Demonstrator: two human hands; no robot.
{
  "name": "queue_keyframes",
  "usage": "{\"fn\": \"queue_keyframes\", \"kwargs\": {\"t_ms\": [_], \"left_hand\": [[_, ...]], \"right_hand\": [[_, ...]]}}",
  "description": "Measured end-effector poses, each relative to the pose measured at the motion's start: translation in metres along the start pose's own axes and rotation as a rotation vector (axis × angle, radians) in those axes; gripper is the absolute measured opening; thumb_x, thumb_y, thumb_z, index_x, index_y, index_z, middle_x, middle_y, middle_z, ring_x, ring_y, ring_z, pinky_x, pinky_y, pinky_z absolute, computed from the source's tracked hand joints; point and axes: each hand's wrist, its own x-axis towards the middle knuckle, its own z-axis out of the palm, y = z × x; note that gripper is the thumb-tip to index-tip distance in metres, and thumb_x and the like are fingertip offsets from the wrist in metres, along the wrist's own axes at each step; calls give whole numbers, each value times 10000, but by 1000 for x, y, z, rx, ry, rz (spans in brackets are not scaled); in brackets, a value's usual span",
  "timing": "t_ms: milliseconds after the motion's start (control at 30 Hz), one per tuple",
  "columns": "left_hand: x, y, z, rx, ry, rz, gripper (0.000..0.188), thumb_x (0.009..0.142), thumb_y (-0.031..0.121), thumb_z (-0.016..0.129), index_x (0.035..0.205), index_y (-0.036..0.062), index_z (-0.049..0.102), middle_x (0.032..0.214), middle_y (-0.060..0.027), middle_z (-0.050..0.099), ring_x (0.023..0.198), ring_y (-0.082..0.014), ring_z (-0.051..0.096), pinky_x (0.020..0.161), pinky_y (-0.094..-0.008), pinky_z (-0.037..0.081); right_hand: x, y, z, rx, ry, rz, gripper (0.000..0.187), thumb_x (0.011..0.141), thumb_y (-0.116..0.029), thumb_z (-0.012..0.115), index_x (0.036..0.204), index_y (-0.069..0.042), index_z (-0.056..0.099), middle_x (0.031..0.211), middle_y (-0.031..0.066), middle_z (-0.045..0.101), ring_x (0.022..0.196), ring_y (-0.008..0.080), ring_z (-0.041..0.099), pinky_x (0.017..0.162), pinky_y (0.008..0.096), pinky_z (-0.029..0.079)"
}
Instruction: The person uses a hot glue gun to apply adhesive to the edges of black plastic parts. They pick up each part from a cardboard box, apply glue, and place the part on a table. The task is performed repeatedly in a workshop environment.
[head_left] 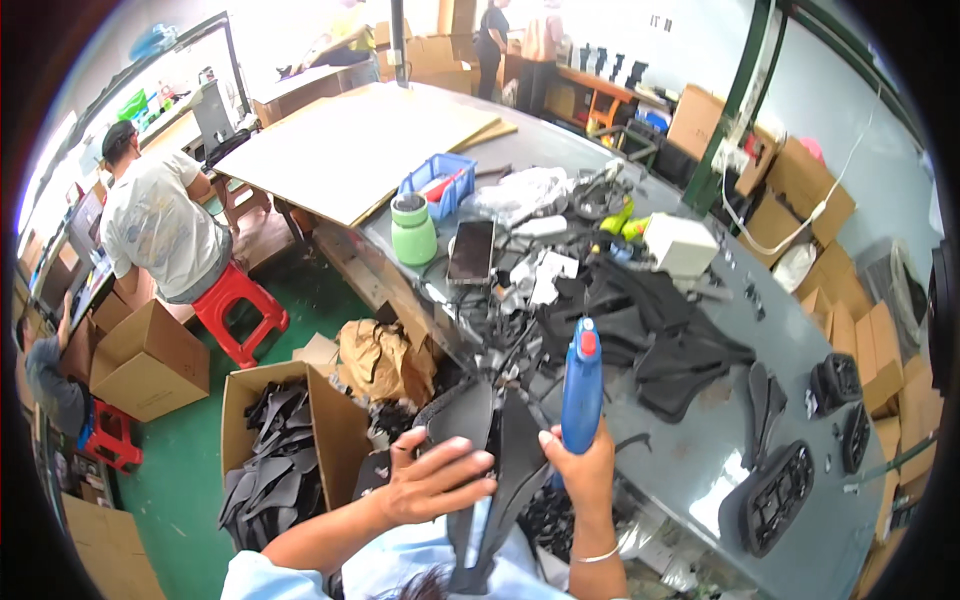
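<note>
My left hand [437,482] lies with fingers stretched out over a dark grey and black split pad [517,455], its long lobes pointing away from me. My right hand [586,462] is closed around a blue handheld tool [583,390] with a red button near its top, held upright at the pad's right side. The tool's lower end is hidden by my hand and the pad. Beyond them, black molded sheets [640,330] are piled on the grey table [690,465].
An open carton [335,440] of dark pieces stands at left. A green jar [412,230], a phone [471,252], a blue basket [460,190] and a white box [680,246] sit on the far table. Black padded parts [778,500] lie right. A person sits on a red stool [240,312].
</note>
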Motion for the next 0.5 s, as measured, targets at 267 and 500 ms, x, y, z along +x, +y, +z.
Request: {"fn": "queue_keyframes", "kwargs": {"t_ms": [267,500], "left_hand": [[0,-10,-3,-1973,281,-1274,612,899,509,450,1300,52,378,1195,-142,519,1090,-262,532,909,-397,451],[5,0,-27,-1677,270,-1561,329,839,85,611,1140,-17,527,980,-96,624,864,-167,624,774,-302,513]], "right_hand": [[-6,-23,6,132,21,-27,293,699,-56,726,928,-6,551,748,48,632,664,87,588,627,255,484],[-9,-9,19,-280,34,-300,373,648,-175,793,806,-32,487,676,146,601,601,304,611,554,356,476]]}}
